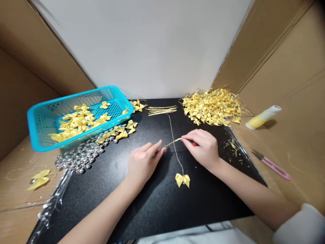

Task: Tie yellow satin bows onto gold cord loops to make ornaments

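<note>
A short length of gold cord [173, 141] is stretched between my two hands above the black board. My left hand [144, 161] pinches its lower left end, and my right hand [203, 147] pinches the other end between thumb and fingertips. Small red patches show at the fingers of both hands; I cannot make out what they are. Under the held cord runs a thin thread, leading down to a yellow ribbon bow [186, 179] that lies on the board. Farther back, several straight gold cords [162, 110] lie in a loose row.
A blue plastic basket [38, 144] with yellow bows stands at left, beside a spread of silver bells [82, 157]. At back right is a heap of finished-looking bows [212, 106]. Pink-handled snips [275, 167] and a yellow-white tube [262, 117] rest on cardboard at right.
</note>
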Tool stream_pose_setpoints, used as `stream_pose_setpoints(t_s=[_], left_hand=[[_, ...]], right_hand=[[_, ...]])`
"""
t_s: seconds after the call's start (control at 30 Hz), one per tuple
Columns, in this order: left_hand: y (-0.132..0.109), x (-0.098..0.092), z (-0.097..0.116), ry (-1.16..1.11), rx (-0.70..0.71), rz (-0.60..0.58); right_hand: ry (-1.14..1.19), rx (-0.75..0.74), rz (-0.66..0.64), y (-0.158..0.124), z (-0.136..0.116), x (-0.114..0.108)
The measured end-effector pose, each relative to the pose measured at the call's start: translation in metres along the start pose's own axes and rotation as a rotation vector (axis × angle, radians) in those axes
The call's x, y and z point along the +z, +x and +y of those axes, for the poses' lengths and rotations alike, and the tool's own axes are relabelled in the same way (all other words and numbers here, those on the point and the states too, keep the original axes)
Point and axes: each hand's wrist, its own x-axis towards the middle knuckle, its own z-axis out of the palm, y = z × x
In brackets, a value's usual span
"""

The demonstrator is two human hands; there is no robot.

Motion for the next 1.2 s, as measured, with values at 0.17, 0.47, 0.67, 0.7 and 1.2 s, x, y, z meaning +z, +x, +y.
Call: stream_pose_setpoints(t_s=[0.17, 0.47, 0.67, 0.7, 1.2], left_hand=[[-0.002, -0.001, 0.008, 0.027, 0.041, -0.1], [0.003, -0.005, 0.015, -0.176, -0.16, -0.141], [0.0, 0.0, 0.03, -0.921, -0.607, -0.173], [-0.001, 0.001, 0.033, -1.003, -0.643, -0.171], [-0.008, 0.001, 0.044, -1.18, -0.711, -0.005]], right_hand=[[0.069, 0.059, 0.053, -0.015, -0.008, -0.007], [0.307, 0.234, 0.008, -0.025, -0.018, 0.003], [0.681, 0.646, -0.097, -0.03, -0.023, 0.01], [0.747, 0.675, -0.104, -0.031, -0.024, 0.01], [1.196, 0.875, -0.134, -0.043, -0.042, 0.008]])
